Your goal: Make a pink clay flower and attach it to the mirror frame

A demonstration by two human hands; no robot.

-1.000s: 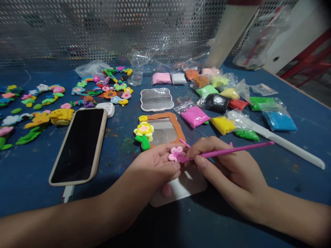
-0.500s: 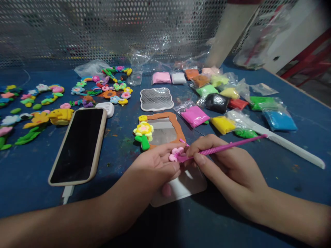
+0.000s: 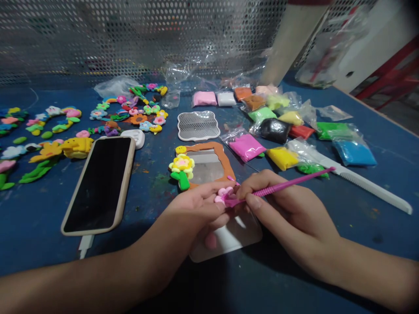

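Observation:
Between the fingers of my left hand (image 3: 196, 207) rests a small pink clay flower (image 3: 221, 197) with rounded petals. My right hand (image 3: 284, 209) is closed around a magenta clay modelling tool (image 3: 281, 187), whose flat end touches the flower. Below my hands lies a translucent white sheet (image 3: 235, 244) with a piece of pink clay (image 3: 211, 240) on it. Just beyond them is a mirror with an orange-brown clay frame (image 3: 225, 162); a yellow clay flower (image 3: 182, 164) with green leaves decorates its left side. My left hand overlaps the frame's lower edge.
A phone (image 3: 101, 183) with a plugged-in cable lies at left, beside colourful clay figures (image 3: 49, 150). Bagged clay, including a magenta packet (image 3: 246, 146) and a blue packet (image 3: 355, 150), covers the right rear. A white comb (image 3: 373, 188) lies at right; a white-rimmed mirror (image 3: 198, 126) is behind.
The modelling tool has tilted slightly, its far end shifting a little left and up. My left thumb has shifted slightly on the flower. Everything else stays put.

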